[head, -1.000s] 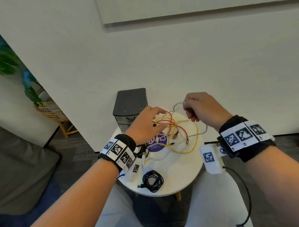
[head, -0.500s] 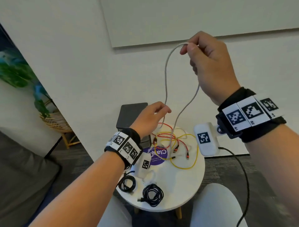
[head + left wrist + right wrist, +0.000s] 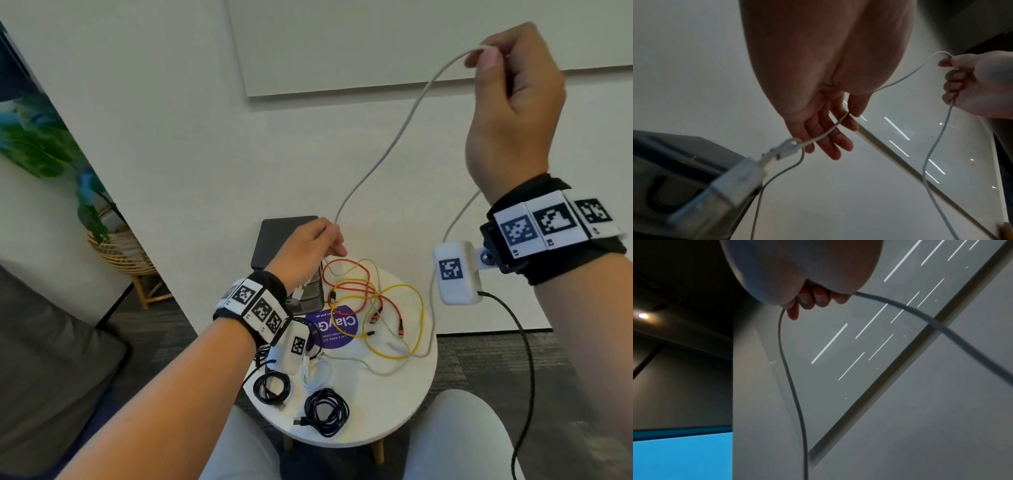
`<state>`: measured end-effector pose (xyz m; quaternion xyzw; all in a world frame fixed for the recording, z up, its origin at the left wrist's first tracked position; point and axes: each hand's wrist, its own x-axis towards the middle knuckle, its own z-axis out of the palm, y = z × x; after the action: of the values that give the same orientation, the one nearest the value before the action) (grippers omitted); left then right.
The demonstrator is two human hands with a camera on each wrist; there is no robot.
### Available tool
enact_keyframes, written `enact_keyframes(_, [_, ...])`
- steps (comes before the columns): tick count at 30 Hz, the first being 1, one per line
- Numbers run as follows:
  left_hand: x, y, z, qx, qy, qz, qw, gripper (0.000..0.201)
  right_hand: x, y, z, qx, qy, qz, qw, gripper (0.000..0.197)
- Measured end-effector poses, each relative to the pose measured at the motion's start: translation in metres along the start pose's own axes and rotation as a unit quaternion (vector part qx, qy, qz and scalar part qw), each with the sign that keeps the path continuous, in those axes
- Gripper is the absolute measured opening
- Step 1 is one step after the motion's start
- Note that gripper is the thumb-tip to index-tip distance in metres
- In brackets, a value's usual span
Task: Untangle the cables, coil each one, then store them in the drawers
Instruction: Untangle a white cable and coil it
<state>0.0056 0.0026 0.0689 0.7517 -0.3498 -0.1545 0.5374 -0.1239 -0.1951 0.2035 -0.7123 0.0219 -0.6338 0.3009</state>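
Note:
A long grey cable [image 3: 397,137] is stretched in the air between my two hands. My right hand [image 3: 486,56] is raised high at the upper right and pinches the cable at the bend; its fingers [image 3: 813,300] curl round it. My left hand [image 3: 334,245] holds a lower part of the same cable between thumb and forefinger [image 3: 846,116], just above the dark drawer unit [image 3: 284,233]. A second strand drops behind my right wrist to the table. A red cable [image 3: 346,274] and a yellow cable [image 3: 394,356] lie tangled there.
The small round white table [image 3: 394,411] also carries two coiled black cables [image 3: 272,389] [image 3: 327,411], a coiled white cable [image 3: 317,371] and a purple sticker [image 3: 334,327]. A wall stands right behind the table. A plant in a wicker stand [image 3: 113,246] is at the left.
My right hand has risen from the tangle to head height, drawing the grey cable up out of the pile. My left hand lifted slightly and keeps hold of the cable's lower part.

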Motion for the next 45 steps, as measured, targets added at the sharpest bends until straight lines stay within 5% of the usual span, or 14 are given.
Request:
enact_keyframes(6, [0.002, 0.008, 0.003, -0.186, 0.022, -0.005, 0.982, 0.031, -0.018, 0.040, -0.003, -0.098, -0.126, 0.183, 0.970, 0.024])
enact_keyframes(10, [-0.001, 0.019, -0.004, -0.258, -0.035, -0.020, 0.965, 0.026, -0.031, 0.056, -0.008, -0.160, -0.199, 0.215, 0.943, 0.027])
enact_keyframes(14, [-0.006, 0.031, -0.021, -0.428, -0.125, -0.017, 0.895, 0.020, -0.045, 0.072, -0.007, -0.223, -0.280, 0.203, 0.911, 0.026])
enact_keyframes(18, [-0.008, 0.037, -0.038, -0.505, -0.057, 0.034, 0.860, 0.030, -0.066, 0.069, -0.001, -0.256, -0.524, 0.182, 0.792, 0.027])
enact_keyframes(21, [-0.006, 0.031, -0.042, -0.447, 0.061, 0.053, 0.891, 0.038, -0.083, 0.046, 0.005, -0.178, -0.670, 0.167, 0.702, 0.023])
enact_keyframes(23, [-0.006, 0.028, -0.040, -0.391, 0.115, 0.052, 0.912, 0.038, -0.089, 0.028, 0.007, -0.094, -0.704, 0.166, 0.684, 0.022])
enact_keyframes(27, [-0.005, 0.015, -0.035, -0.312, 0.125, 0.014, 0.942, 0.043, -0.070, -0.008, 0.007, 0.060, -0.696, 0.139, 0.702, 0.020])
enact_keyframes(30, [-0.007, 0.005, -0.031, -0.137, 0.094, 0.022, 0.986, 0.044, -0.045, -0.028, 0.006, 0.098, -0.618, 0.102, 0.773, 0.017])
enact_keyframes(33, [-0.018, 0.013, -0.023, -0.016, 0.029, 0.060, 0.998, 0.044, -0.022, -0.027, 0.011, 0.088, -0.503, 0.092, 0.855, 0.018])
enact_keyframes(38, [-0.039, 0.050, -0.002, -0.161, -0.062, 0.105, 0.979, 0.042, -0.007, 0.001, 0.033, 0.026, -0.349, 0.143, 0.926, 0.014])
enact_keyframes(40, [-0.039, 0.060, 0.000, -0.257, -0.056, 0.103, 0.959, 0.043, -0.016, 0.016, 0.041, 0.010, -0.371, 0.187, 0.910, 0.020])
enact_keyframes(45, [-0.033, 0.063, -0.013, -0.352, -0.005, 0.105, 0.930, 0.040, -0.058, 0.015, 0.041, -0.014, -0.589, 0.222, 0.777, 0.043])
